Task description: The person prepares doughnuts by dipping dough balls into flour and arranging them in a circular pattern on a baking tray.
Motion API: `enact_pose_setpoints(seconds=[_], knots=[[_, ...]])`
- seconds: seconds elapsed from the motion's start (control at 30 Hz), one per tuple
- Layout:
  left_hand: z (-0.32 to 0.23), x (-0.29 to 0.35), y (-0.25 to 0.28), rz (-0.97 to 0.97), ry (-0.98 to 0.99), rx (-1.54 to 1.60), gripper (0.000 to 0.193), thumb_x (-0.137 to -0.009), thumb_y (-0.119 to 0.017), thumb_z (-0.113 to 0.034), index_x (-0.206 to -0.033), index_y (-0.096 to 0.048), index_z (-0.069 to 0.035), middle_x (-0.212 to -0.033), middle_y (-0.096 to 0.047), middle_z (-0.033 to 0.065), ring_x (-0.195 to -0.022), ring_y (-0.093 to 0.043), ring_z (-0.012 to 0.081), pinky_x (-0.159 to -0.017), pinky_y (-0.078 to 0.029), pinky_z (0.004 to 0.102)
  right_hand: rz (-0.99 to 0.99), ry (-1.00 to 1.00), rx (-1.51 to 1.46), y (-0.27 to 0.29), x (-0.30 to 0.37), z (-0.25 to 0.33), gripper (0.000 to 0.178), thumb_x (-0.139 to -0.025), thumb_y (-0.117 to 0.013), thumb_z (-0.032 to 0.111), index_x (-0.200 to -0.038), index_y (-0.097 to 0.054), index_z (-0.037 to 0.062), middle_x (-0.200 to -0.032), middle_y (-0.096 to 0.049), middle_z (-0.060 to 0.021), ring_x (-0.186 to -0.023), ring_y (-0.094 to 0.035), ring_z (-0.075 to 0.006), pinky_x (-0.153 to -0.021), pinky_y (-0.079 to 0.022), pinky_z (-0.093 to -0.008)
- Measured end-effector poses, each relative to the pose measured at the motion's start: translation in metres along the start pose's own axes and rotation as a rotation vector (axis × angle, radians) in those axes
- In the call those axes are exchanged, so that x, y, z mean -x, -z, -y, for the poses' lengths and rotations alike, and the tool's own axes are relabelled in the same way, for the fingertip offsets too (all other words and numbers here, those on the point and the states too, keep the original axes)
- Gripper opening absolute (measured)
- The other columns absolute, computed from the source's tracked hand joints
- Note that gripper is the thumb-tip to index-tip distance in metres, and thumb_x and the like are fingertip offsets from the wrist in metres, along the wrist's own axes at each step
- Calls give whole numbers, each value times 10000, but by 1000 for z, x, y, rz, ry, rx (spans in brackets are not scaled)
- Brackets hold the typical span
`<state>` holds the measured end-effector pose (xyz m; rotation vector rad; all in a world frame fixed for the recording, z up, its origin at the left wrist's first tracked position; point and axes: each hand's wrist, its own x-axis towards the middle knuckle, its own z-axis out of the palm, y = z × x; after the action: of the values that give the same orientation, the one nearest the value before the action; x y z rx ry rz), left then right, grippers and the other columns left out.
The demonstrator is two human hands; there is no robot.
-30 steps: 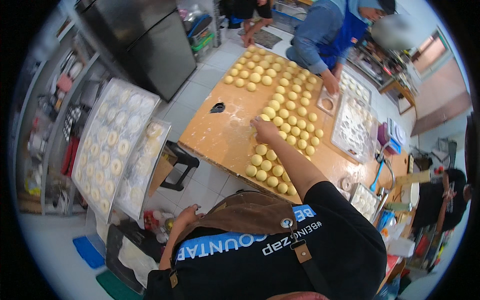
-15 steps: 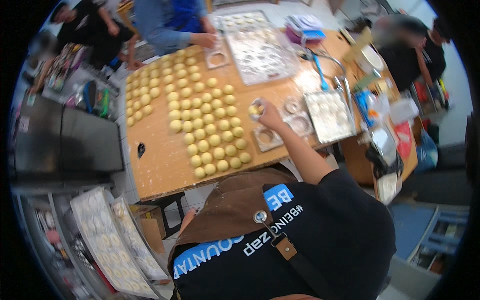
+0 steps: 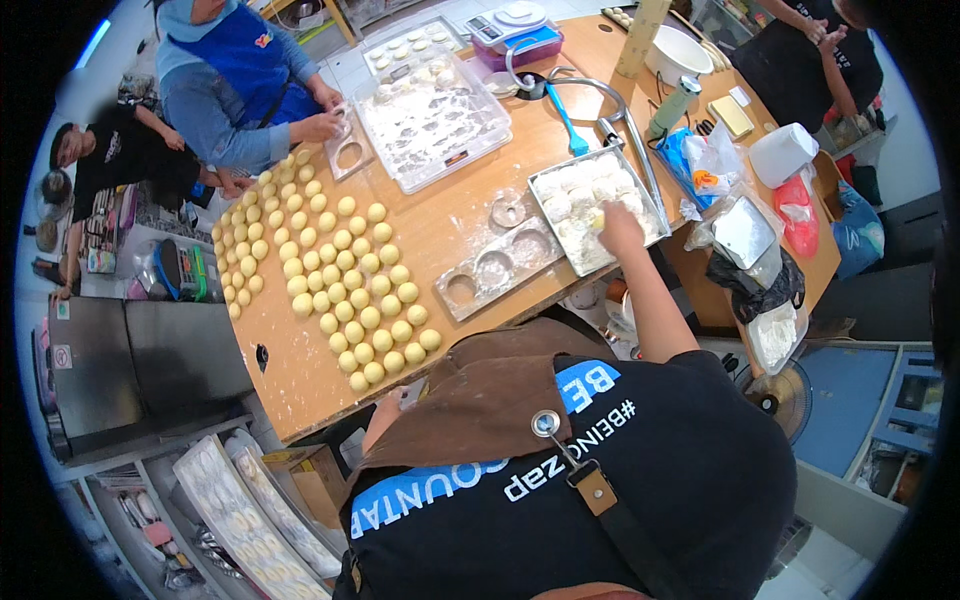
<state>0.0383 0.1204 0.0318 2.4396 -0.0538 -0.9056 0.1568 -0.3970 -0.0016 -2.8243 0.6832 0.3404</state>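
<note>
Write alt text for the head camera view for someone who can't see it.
A person's right hand reaches into a metal tray of floured dough pieces on a wooden table lined with rows of dough balls. Their left hand is out of sight.

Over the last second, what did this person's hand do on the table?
The right hand moved from the rows of yellow dough balls rightward, past the wooden mould, to the metal tray of floured white pieces. Whether it holds a ball there cannot be told. The dough rows and mould stayed put.
</note>
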Motion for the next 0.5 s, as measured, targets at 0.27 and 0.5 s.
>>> enact_pose_setpoints(seconds=[0.27, 0.5], knots=[[-75, -16, -30, -6, 17, 21, 470, -828, -622, -300, -1179, -527, -2, -1154, -570, 237, -1106, -536, 356, -919, -429, 396, 298, 494, 69, -23, 9, 16, 363, -757, -568, 67, -1113, -581, 135, -1062, -562, -174, -983, -596, -334, -821, -492, -422], [-111, -19, -60, -20, 30, 64, 469, -825, -624, -287, -1184, -525, -2, -1157, -568, 239, -1115, -531, 359, -928, -426, 396, 365, 592, 100, -50, -16, -4, 275, -713, -585, 75, -982, -639, 80, -1002, -602, -190, -953, -605, -343, -821, -489, -416]])
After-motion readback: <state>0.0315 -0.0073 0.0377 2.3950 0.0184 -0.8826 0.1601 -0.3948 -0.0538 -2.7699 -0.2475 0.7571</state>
